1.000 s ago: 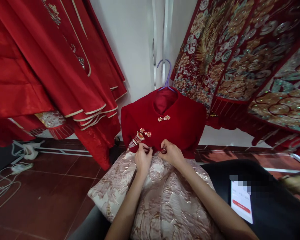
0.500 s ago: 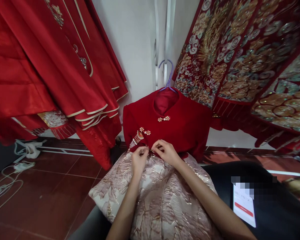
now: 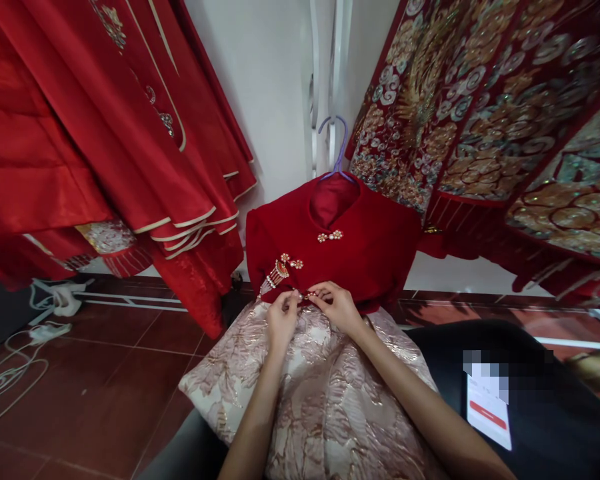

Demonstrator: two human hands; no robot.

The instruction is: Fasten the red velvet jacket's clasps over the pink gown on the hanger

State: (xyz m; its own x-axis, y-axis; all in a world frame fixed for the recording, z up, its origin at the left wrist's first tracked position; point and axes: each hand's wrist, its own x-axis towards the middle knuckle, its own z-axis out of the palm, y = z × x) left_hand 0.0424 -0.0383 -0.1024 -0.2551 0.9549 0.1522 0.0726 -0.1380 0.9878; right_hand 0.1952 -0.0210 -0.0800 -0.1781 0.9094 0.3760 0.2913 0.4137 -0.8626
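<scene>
A red jacket [image 3: 370, 227] lies in front of me on a purple hanger [image 3: 338, 150]. A beaded clasp [image 3: 329, 236] joins its collar, and a tasselled bead ornament [image 3: 279, 270] hangs at its left side. Down at the hem, my left hand [image 3: 283, 319] pinches one end of a small beaded clasp [image 3: 309, 295]. My right hand [image 3: 337, 305] grips the other end between thumb and fingers. The fingertips partly cover this clasp, so I cannot tell if it is fastened. Beneath my forearms spreads a pale pink and gold brocade fabric [image 3: 325, 400].
Red garments [image 3: 180, 147] hang at the left, and embroidered garments [image 3: 430, 120] at the right. A lit phone [image 3: 487, 407] rests on a black surface [image 3: 450, 353] at my right. White cables [image 3: 10, 380] lie on the tiled floor [image 3: 100, 387].
My hands have shifted slightly to the right and the fingertips sit closer together. More of the beaded clasp shows between them.
</scene>
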